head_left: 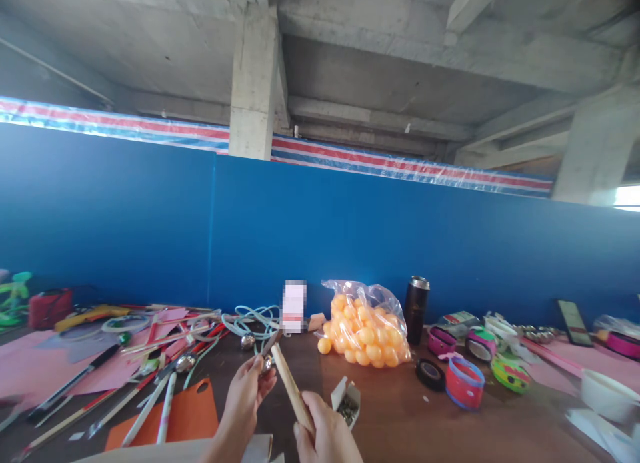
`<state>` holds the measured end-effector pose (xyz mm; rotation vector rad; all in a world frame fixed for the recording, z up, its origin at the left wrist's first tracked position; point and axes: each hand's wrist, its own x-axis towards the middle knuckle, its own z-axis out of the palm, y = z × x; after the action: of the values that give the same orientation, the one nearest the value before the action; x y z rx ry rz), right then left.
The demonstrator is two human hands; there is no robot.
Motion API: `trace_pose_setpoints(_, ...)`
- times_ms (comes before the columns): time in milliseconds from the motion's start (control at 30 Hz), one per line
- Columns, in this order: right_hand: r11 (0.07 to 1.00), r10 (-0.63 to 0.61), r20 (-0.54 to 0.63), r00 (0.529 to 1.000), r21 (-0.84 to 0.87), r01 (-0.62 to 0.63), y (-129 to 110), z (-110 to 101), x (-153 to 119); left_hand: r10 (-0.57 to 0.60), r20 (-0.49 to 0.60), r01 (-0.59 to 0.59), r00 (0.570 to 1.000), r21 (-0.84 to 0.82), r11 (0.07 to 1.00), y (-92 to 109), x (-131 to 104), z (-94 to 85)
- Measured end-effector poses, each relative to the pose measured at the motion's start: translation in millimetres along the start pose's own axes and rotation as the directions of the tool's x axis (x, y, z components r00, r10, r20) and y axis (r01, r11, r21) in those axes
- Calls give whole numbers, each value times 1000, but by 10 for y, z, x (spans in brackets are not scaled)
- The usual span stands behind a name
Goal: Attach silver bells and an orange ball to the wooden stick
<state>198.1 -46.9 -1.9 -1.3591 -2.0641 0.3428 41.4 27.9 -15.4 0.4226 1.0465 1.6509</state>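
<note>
My left hand (246,395) is closed, thumb and fingers pinched around a small shiny silver bell (267,364). A dark narrow strip (271,343) rises just above the bell; whether the hand also holds it I cannot make out. My right hand (324,428) grips the lower part of a pale wooden stick (287,378), which leans up and left toward the left hand. Beside the right hand, a small open white box (335,398) holds tiny metal pieces. Another silver bell (247,341) lies on the table behind my left hand.
A clear bag of orange balls (367,333) stands beyond my hands, with a black tumbler (417,310) beside it. Black tape (431,374) and colourful small drums (465,382) lie right. Orange sheet (193,410), sticks and pens clutter the left. A blue partition (350,230) closes the back.
</note>
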Motion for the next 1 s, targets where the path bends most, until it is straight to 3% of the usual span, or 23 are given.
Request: trace_pose_setpoints(1000, 1000, 11, 18, 1000, -12, -11, 3, -8, -3, -17, -1, 17, 1000, -12, 1000, -37, 47, -21)
